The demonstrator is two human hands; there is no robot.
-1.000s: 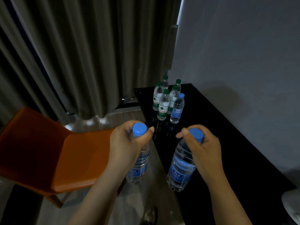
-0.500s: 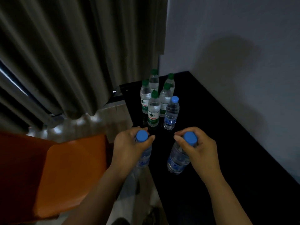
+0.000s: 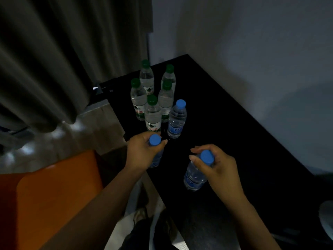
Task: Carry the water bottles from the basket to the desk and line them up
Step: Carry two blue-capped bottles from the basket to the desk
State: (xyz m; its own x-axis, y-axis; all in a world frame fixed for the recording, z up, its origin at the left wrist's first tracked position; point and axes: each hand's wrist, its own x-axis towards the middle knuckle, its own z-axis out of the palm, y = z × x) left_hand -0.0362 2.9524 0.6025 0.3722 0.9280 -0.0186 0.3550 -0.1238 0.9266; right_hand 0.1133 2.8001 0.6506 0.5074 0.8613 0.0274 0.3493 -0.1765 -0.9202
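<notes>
My left hand grips a blue-capped water bottle by its neck, just over the black desk at its left edge. My right hand holds a second blue-capped bottle by the cap and neck, upright over the desk's middle. Further back on the desk stand several green-capped bottles in two rows, with one blue-capped bottle at the near right of the group. No basket is in view.
An orange chair stands left of the desk. Grey curtains hang behind it and a pale wall runs along the desk's right side. A white object shows at the far right edge. My shoes and the floor lie below.
Both hands have carried their bottles forward over the desk, closer to the standing group. The view has moved nearer and the chair has slid to the lower left.
</notes>
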